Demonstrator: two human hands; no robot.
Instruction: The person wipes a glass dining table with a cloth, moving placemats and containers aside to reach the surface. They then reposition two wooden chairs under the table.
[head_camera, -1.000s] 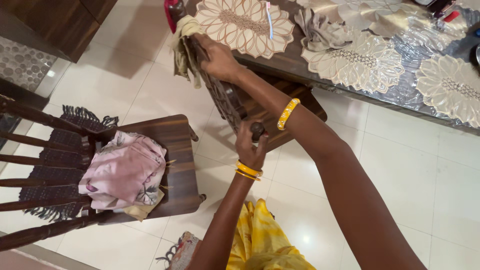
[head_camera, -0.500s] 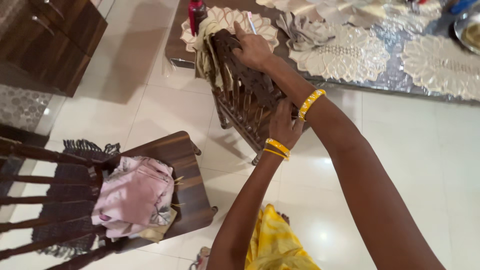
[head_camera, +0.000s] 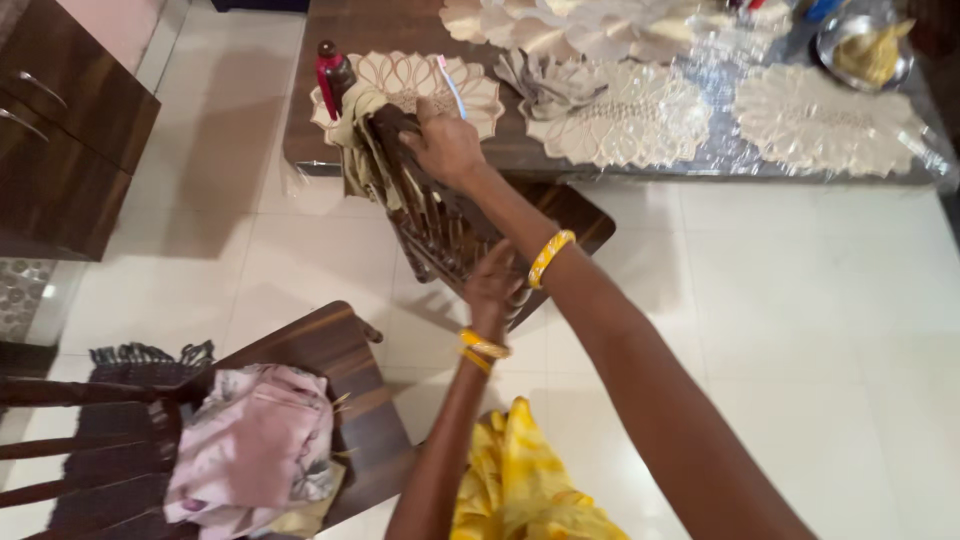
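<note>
- You are gripping the top rail of the wooden chair (head_camera: 450, 225) with your right hand (head_camera: 445, 148), fingers curled down over the rail in the upper middle of the frame.
- Your left hand (head_camera: 492, 285) is closing around the near end of the same chair back, lower and toward the centre, fingers wrapped on the wood.
- The chair back is running as a long dark bar from the upper left, near the table edge, down to the right toward the centre; its spindles are fanning out beneath the rail, and the seat is showing to the right, tucked partly under the table (head_camera: 310, 150).
- A pale cloth (head_camera: 360, 135) is hanging over the far end of the rail, just left of your right hand.
- A red bottle (head_camera: 330, 75) is standing on the table just beyond that cloth, beside a flower-shaped mat (head_camera: 400, 75).
- In the lower left, a second chair (head_camera: 340, 350) is carrying a pink bundle of fabric (head_camera: 255, 445), well apart from both hands.
</note>
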